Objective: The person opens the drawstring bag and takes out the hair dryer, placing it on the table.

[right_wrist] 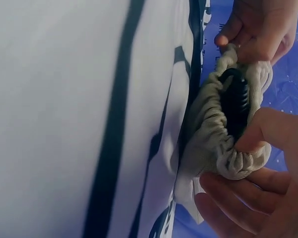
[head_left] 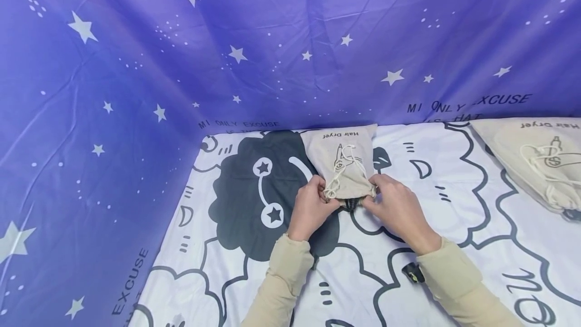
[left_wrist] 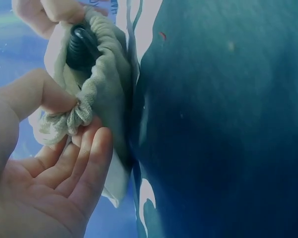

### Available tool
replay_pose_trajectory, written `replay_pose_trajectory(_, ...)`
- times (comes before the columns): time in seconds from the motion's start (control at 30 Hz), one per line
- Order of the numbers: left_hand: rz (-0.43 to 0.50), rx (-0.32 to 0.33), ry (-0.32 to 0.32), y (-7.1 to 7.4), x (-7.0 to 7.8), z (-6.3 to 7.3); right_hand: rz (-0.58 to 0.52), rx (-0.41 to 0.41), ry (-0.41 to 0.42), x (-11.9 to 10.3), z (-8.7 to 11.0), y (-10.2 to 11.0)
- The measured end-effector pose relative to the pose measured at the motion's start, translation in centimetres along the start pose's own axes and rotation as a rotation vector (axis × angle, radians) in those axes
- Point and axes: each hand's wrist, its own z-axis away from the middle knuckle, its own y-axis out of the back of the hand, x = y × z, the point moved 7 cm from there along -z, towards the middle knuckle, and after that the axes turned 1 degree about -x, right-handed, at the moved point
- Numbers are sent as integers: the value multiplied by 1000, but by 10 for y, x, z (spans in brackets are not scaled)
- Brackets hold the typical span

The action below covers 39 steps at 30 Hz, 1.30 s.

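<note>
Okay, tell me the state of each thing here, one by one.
Held bag: lying down, mouth open.
Left grip: pinches the mouth's edge.
Right grip: pinches the mouth's other side.
Black cord: coiled, in the open mouth.
White drawstring: slack, across that bag.
Second bag: lying down, partly out of frame.

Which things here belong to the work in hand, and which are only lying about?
In use:
Hair Dryer drawstring bag, held by left hand and right hand
black coiled cord inside

Lying about:
second Hair Dryer bag
small black object, kind unclear
</note>
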Motion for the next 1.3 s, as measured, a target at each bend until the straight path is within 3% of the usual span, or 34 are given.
replay_pose_trajectory(0.27, -23, -4, 3, -7, 3, -4, 5, -23, 37, -5, -5, -4)
replay_pose_trajectory(0.63, -40, 14, -12, 2, 1, -6, -16, 8, 52, -2, -7, 5)
replay_pose_trajectory(1.0, -28, -10, 23, 5, -8, -4, -6, -43, -11, 8, -3, 3)
replay_pose_trajectory(1.3, -75, 29, 25, 16, -18, -1, -18, -64, -9, 14, 1, 5)
